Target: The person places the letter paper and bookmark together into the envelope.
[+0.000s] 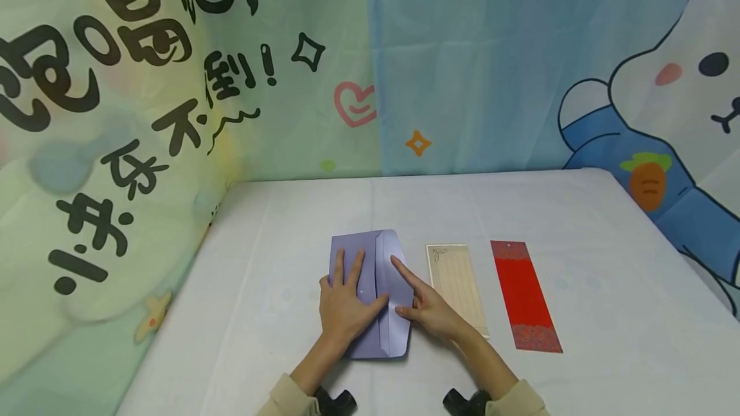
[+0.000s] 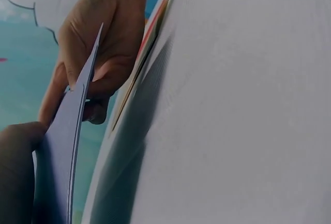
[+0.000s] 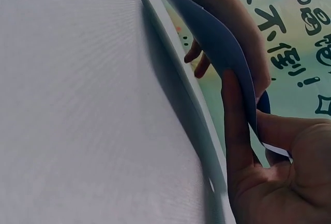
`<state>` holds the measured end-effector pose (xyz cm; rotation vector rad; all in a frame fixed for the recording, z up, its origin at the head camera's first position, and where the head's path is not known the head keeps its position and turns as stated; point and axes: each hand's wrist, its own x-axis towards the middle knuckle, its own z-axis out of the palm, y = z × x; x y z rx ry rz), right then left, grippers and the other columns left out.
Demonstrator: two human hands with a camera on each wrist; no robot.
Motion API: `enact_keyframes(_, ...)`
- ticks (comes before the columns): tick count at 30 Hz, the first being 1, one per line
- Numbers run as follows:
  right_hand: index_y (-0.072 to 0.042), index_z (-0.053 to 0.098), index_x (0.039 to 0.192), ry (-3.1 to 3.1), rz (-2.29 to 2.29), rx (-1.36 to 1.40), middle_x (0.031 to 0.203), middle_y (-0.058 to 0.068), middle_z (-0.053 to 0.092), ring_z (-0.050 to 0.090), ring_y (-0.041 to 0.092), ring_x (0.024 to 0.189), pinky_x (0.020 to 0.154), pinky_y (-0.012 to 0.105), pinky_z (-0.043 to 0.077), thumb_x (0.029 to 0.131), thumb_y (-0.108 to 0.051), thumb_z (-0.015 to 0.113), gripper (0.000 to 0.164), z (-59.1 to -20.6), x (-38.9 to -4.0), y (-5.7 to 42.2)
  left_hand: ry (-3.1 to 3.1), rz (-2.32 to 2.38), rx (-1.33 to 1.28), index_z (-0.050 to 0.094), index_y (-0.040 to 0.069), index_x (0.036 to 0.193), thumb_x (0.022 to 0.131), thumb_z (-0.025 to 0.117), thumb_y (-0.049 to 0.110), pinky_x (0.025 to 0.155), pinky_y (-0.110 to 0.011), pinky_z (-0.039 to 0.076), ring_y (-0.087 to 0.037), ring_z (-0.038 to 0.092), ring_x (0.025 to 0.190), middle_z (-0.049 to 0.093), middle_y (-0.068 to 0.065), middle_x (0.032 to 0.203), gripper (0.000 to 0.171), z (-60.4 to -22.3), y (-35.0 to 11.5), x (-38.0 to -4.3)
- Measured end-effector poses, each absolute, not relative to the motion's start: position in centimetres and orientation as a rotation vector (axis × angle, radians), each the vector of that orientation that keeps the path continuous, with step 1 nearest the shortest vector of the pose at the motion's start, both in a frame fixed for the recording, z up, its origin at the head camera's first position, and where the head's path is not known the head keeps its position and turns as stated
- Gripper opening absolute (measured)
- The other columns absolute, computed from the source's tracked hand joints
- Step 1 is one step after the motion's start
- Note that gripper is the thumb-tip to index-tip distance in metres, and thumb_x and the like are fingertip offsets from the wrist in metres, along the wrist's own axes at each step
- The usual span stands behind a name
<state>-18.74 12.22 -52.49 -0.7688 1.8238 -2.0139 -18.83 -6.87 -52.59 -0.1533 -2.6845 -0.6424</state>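
A lavender envelope stands upright in the head view, its long flap along the right side. My left hand lies over its middle with the fingers spread and straight, thumb pointing toward the flap. At the flap, my right hand has its index finger and thumb apart along the edge. The right wrist view shows the bent flap between the thumb and a finger of that hand, pinched there. From the left wrist view, the envelope appears edge-on, partly covering the right hand.
Right of the envelope lies a cream lined card, partly behind the right hand. Farther right is a red paper strip with patterned ends. Everything rests on a white-covered table, backed by a printed cloth.
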Motion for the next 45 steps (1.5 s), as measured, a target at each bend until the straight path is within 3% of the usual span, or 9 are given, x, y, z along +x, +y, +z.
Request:
enact_keyframes(3,-0.012,0.007,0.149,1.796,-2.028,-0.786,0.153,0.011,-0.007,0.048,0.03,0.107,0.076,0.033,0.05,0.083,0.012,0.054,0.085,-52.5,-18.9,12.2,-2.646,-0.67,-0.149,0.039,0.032,0.141,0.063,0.064,0.056,0.064,-0.039,0.042,-0.036,0.043,0.089,0.026,-0.009,0.149,0.085,-52.6,-6.8,-18.9)
enact_keyframes(5,-0.012,0.007,0.149,1.796,-2.023,-0.777,0.153,0.012,-0.006,0.048,0.031,0.108,0.076,0.034,0.05,0.084,0.012,0.054,0.084,-52.5,-18.9,12.2,-2.621,-0.689,-0.144,0.042,0.031,0.139,0.062,0.065,0.052,0.063,-0.038,0.04,-0.035,0.043,0.085,0.027,-0.009,0.149,0.083,-52.7,-6.7,-18.9)
enact_keyframes(12,-0.011,0.012,0.149,1.928,-1.94,-0.653,0.142,0.029,0.017,0.058,0.012,0.066,0.06,0.025,0.049,0.085,0.008,0.056,0.08,-52.4,-18.9,12.1,-2.602,-0.654,-0.126,0.048,0.03,0.136,0.061,0.065,0.047,0.063,-0.037,0.038,-0.032,0.041,0.08,0.029,-0.009,0.148,0.079,-53.4,-6.5,-19.4)
enact_keyframes(15,-0.006,0.015,0.148,1.991,-1.911,-0.589,0.107,0.027,0.051,0.056,0.013,0.062,0.058,0.024,0.047,0.084,0.007,0.057,0.077,-52.2,-18.7,12.0,-2.601,-0.619,-0.128,0.049,0.028,0.135,0.061,0.066,0.047,0.065,-0.039,0.038,-0.034,0.042,0.079,0.031,-0.011,0.147,0.078,-53.5,-6.5,-19.5)
enact_keyframes(19,-0.003,0.036,0.14,2.353,-1.798,-0.507,0.072,0.007,0.056,0.054,0.012,0.06,0.056,0.022,0.044,0.081,0.004,0.062,0.065,-51.6,-18.3,12.5,-2.613,-0.594,-0.121,0.049,0.027,0.134,0.06,0.067,0.049,0.066,-0.04,0.037,-0.034,0.042,0.078,0.031,-0.013,0.146,0.079,-53.6,-6.5,-19.6)
enact_keyframes(24,-0.004,0.059,0.12,3.045,-1.528,-0.355,0.121,0.016,0.054,0.053,0.028,0.099,0.084,0.041,0.042,0.075,0.003,0.068,0.046,-51.6,-18.5,14.4,-2.626,-0.582,-0.114,0.05,0.026,0.134,0.06,0.067,0.048,0.066,-0.04,0.036,-0.035,0.04,0.076,0.032,-0.013,0.146,0.079,-53.5,-6.5,-19.6)
enact_keyframes(29,0.005,0.048,0.128,3.301,-1.203,-0.085,0.134,0.032,0.037,0.027,0.046,0.125,0.098,0.061,0.019,0.075,-0.015,0.07,0.061,-52.9,-18.6,16.5,-2.654,-0.557,-0.111,0.049,0.027,0.135,0.061,0.065,0.049,0.066,-0.039,0.035,-0.034,0.04,0.076,0.03,-0.012,0.147,0.08,-53.6,-6.5,-19.5)
enact_keyframes(34,0.01,0.036,0.135,3.288,-1.025,0.003,0.137,0.037,0.028,0.017,0.05,0.129,0.1,0.064,0.006,0.075,-0.029,0.071,0.08,-54.2,-18.5,17.0,-2.652,-0.525,-0.124,0.049,0.026,0.135,0.06,0.065,0.05,0.066,-0.039,0.035,-0.034,0.04,0.076,0.031,-0.014,0.146,0.08,-53.9,-6.5,-19.3)
enact_keyframes(45,0.005,0.044,0.132,3.342,-0.998,0.004,0.138,0.034,0.031,0.022,0.047,0.129,0.102,0.06,0.005,0.074,-0.028,0.073,0.073,-55.1,-18.7,16.7,-2.628,-0.501,-0.128,0.05,0.025,0.134,0.06,0.065,0.05,0.065,-0.038,0.034,-0.034,0.04,0.075,0.033,-0.014,0.145,0.079,-54.2,-6.7,-19.3)
